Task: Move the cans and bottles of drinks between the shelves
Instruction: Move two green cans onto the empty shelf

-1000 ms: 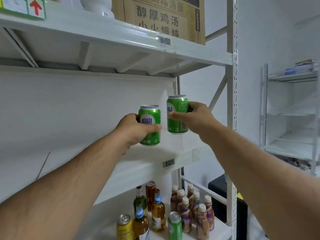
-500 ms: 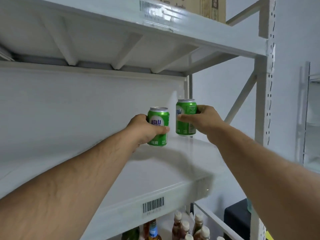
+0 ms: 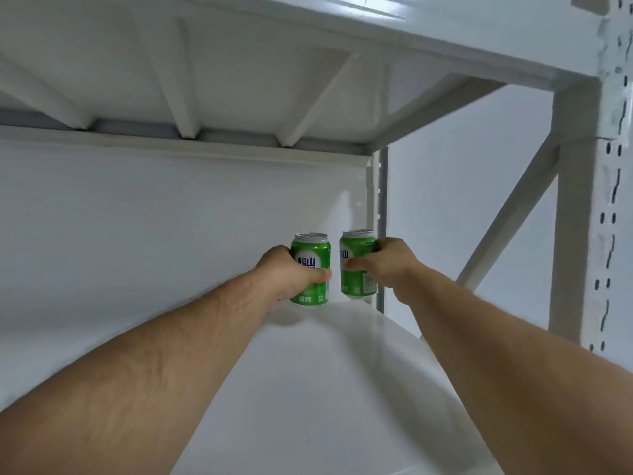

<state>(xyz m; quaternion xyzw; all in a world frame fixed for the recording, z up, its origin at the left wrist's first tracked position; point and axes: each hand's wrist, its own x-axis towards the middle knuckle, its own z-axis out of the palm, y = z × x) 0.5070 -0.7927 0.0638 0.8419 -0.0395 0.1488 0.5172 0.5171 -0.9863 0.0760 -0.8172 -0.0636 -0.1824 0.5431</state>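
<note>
The left hand (image 3: 291,272) is closed around a green aluminium drink can with a white-and-blue label (image 3: 311,269), thumb across its front and the other fingers hidden behind it. The right hand (image 3: 383,264) grips a second green aluminium can (image 3: 356,264) from the right, thumb on its near face. Both cans stand upright, just beside each other with a narrow gap, at the far right of the white metal shelf (image 3: 325,389); whether their bases touch it is unclear. Both bare forearms stretch forward and up from the near edge.
</note>
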